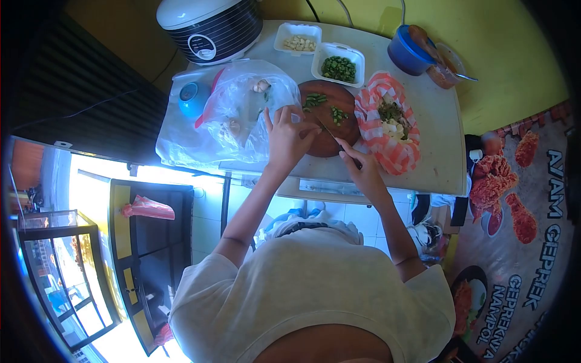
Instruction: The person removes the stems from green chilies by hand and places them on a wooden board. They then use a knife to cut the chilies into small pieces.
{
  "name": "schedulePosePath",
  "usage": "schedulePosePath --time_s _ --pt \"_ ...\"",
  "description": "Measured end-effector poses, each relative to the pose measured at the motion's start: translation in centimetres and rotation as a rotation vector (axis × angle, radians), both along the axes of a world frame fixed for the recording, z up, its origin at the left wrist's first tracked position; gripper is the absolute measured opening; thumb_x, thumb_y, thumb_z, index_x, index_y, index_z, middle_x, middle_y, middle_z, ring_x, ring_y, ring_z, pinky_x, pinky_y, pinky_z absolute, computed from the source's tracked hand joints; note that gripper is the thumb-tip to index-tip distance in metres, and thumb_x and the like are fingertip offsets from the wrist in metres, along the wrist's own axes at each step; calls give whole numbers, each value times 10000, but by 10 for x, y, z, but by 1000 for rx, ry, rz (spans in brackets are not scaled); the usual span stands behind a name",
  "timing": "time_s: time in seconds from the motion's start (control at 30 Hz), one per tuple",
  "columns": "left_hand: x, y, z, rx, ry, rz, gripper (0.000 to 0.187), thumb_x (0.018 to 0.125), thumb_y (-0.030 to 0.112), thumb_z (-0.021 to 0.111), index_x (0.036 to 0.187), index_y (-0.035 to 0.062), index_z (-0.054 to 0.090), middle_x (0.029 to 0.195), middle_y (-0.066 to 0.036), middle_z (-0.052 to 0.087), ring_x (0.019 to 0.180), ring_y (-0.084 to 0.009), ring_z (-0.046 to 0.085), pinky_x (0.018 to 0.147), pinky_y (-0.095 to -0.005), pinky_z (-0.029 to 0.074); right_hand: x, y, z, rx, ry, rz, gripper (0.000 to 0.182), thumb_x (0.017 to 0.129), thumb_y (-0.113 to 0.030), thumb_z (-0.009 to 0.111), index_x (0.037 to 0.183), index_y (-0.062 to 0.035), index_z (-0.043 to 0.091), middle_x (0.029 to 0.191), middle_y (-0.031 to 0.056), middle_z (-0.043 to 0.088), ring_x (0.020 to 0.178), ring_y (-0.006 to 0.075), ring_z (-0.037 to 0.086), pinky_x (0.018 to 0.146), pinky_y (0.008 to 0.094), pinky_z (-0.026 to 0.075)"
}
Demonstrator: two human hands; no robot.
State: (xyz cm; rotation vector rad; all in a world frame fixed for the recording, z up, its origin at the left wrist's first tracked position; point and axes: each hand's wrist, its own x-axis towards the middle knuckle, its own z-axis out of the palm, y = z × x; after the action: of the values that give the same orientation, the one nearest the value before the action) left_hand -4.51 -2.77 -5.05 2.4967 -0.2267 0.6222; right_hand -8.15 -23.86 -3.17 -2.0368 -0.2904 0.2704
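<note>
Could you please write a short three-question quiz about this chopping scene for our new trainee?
1. True or false: the right hand holds a knife over the round wooden cutting board.
2. Which container holds the chopped green vegetables: A) the white tray, B) the blue tub, C) the rice cooker?
3. Fill in: the left hand rests at the board's edge, next to a clear plastic ____.

Key: 1 true; 2 A; 3 bag.
</note>
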Motion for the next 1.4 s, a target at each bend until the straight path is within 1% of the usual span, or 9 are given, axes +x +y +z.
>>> schedulePosePath --time_s 0.03,0.17,0.27,0.43,0.53,0.57,0.63,0.83,1.4 --pt "-1 0 -1 9 -1 -1 111 735 300 810 830 243 802 1028 -9 563 1150 -242 517 1120 -643 158 -1 0 -4 64 -59 -13 399 1013 -221 547 1381 -68 554 710 36 539 594 41 384 624 244 414" --pt "-7 -3 1 -3 -8 -32 67 724 238 789 791 240 792 1044 -4 555 1155 -246 506 1123 -664 157 2 0 -2 41 72 -23 409 1013 -229 550 1388 -67 547 733 28 566 617 38 383 646 236 415" --pt "-9 -4 -1 12 -15 -6 66 735 246 786 801 240 792 1051 4 565 1157 -239 506 1124 -666 150 8 -5 -21 118 -91 6 414 1014 -239 551 1402 -95 543 667 -25 483 577 47 354 600 230 386" --pt "-8 -1 -8 1 -34 76 89 759 282 779 835 240 795 1046 16 585 1166 -225 507 1124 -661 150 11 -20 -8 350 292 -40 416 1018 -285 555 1407 -141 550 659 -74 361 575 43 345 564 216 371" --pt "-9 -5 -10 0 -44 106 99 764 296 778 844 242 797 1044 13 586 1166 -227 509 1123 -660 152 12 -21 -6 342 291 -36 421 1019 -306 553 1412 -155 546 670 -74 328 588 31 343 553 221 366" --pt "-10 -5 -10 2 -42 109 99 764 296 778 844 242 797 1044 13 586 1166 -227 509 1123 -660 152 12 -20 -11 344 294 -33 421 1019 -306 553 1412 -155 546 670 -74 328 588 31 343 553 221 366" --pt "-10 -6 -10 -12 -37 124 102 770 301 775 849 240 798 1040 8 587 1163 -229 511 1123 -659 153 11 -16 -21 213 28 27 425 1022 -296 548 1422 -154 533 676 -78 365 565 20 334 527 205 329" --pt "-9 -6 -11 -30 -25 122 105 777 313 775 843 234 796 1046 4 582 1165 -233 509 1124 -660 146 -2 -10 -7 147 50 30 427 1022 -268 544 1426 -131 522 653 -61 334 591 41 294 539 226 272" --pt "-8 -1 -13 -27 -4 123 104 766 320 780 840 247 793 1053 5 581 1161 -231 513 1126 -668 134 -9 -8 4 47 -22 36 405 1015 -237 550 1403 -123 545 641 -22 373 583 56 309 541 244 309"
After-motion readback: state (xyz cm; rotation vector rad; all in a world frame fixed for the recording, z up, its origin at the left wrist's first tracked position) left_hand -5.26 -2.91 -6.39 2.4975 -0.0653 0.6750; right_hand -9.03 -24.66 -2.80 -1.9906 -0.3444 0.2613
